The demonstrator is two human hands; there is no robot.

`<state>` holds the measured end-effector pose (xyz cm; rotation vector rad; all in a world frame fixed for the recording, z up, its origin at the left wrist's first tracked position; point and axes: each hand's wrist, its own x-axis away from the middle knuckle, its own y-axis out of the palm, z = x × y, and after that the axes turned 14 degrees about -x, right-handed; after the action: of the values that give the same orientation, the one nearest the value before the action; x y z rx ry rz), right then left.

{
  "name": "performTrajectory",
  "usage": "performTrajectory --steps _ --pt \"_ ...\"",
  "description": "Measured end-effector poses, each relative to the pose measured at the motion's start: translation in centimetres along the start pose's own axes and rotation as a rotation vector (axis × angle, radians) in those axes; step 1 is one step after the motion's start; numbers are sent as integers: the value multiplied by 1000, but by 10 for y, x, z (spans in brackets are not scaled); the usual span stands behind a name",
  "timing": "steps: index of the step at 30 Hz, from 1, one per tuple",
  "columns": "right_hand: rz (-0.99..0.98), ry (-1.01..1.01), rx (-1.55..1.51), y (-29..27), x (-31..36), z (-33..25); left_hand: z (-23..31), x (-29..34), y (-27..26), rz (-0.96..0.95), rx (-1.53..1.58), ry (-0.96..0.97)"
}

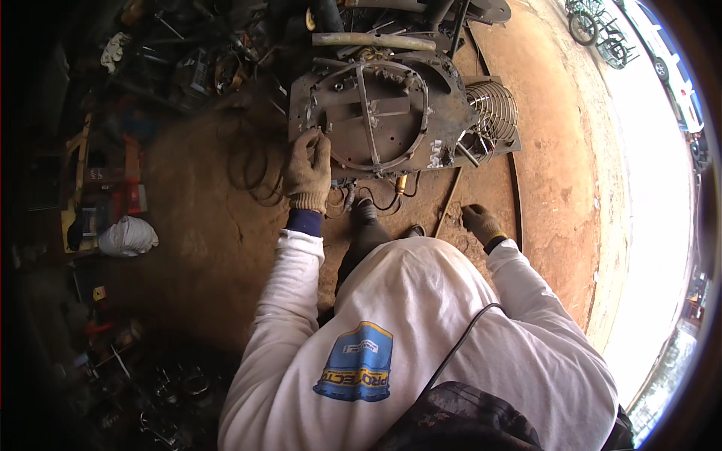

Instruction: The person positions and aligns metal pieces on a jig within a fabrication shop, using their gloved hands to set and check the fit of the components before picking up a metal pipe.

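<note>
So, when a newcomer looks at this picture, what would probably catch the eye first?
Probably the white shirt with its blue print, filling the lower middle. Next would come the big metal ring on the dark plate at top centre, with the gloved left hand at the plate's lower left corner and the gloved right hand apart from it, below right. The white glare along the right side also stands out.

white long-sleeve shirt (444, 308), blue-and-yellow print (357, 362) up front, navy cuff (304, 222) peeking out, tan knit gloves (308, 177), dark trousers (356, 257), plus a skinny black cable (459, 343)
</note>
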<state>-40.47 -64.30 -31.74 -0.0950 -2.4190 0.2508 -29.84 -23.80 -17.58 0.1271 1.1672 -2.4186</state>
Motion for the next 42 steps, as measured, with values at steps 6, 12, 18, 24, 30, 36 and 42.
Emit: performTrajectory --steps 6,12,18,24,30,36,42 --pt "181 -490 -227 30 7 -159 -13 -27 1 17 5 20" --pt "129 -695 -402 73 14 -287 -29 -57 20 -61 155 39" --pt "57 -773 -225 108 -33 -370 -17 -72 9 -71 119 190" --pt "-37 -670 245 128 -103 -400 -17 -78 11 -34 11 353" --pt "-198 -317 298 162 -129 -435 -21 -75 13 -50 -49 320" --pt "-244 -275 291 181 -143 -443 -26 -74 15 -87 -54 310" --pt "-116 -213 299 182 -165 -441 -27 -73 21 -76 -53 340"
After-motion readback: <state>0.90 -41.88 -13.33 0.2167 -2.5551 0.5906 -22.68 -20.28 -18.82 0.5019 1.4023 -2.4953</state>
